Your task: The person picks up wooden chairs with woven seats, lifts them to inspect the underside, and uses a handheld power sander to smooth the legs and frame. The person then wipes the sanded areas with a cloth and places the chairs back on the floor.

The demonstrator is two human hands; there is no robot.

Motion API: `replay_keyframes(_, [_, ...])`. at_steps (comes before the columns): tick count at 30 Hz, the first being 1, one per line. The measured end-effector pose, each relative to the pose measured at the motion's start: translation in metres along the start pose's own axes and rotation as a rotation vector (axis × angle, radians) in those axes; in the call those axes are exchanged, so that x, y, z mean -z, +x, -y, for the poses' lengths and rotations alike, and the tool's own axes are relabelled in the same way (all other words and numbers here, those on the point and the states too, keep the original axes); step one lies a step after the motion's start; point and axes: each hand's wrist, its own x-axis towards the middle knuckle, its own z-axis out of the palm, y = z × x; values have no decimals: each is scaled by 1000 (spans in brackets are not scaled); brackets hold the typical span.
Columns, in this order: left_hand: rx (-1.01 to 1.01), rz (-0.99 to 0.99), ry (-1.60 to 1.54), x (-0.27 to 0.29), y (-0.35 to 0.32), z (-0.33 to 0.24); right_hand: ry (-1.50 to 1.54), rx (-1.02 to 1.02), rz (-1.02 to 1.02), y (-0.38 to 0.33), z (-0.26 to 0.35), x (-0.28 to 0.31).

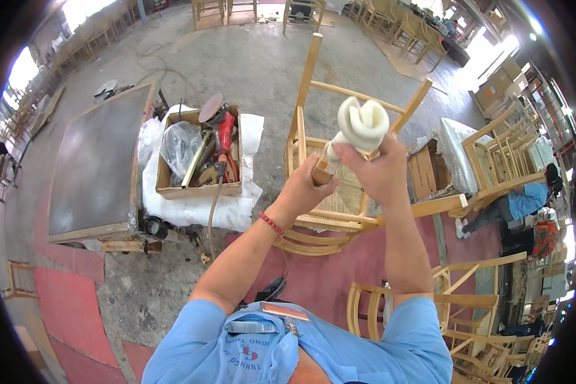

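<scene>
Above the woven seat of a pale wooden chair (329, 185), the left hand (307, 185) is closed around the lower end of a short wooden piece (322, 171), while the right hand (379, 168) grips a twisted roll of white foam wrapping (361, 123) at its upper end, fingers curled tight. To the left, on the concrete floor (249, 64), an open cardboard box (198, 153) holds a red power sander (223, 131) and clear plastic bags. Further chairs (467, 301) stand near right.
</scene>
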Motion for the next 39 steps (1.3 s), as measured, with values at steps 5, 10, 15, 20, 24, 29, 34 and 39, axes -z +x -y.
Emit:
replay_keyframes(5, [-18, 0, -17, 2, 7, -3, -43, 140, -45, -10, -8, 3])
replay_keyframes(10, [-26, 21, -3, 5, 7, -2, 96, 28, -73, -11, -6, -1])
replay_keyframes(15, [-1, 52, 62, 7, 7, -1, 4, -103, -110, -4, 5, -5])
replay_keyframes(20, [-122, 58, -41, 11, 10, -5, -146, 144, -36, -12, 12, -6])
replay_keyframes(24, [13, 177, 54, 19, 14, -6, 19, -229, -241, -11, 20, -8])
replay_keyframes(29, [-79, 296, 31, 31, 25, -5, -38, -199, -234, -18, 16, -20])
replay_keyframes(34, [25, 457, -52, 37, 37, -2, -65, -213, -649, -17, -22, 61])
replay_keyframes(39, [23, 575, -95, 34, 46, 9, -319, -254, -1101, -67, -37, 190])
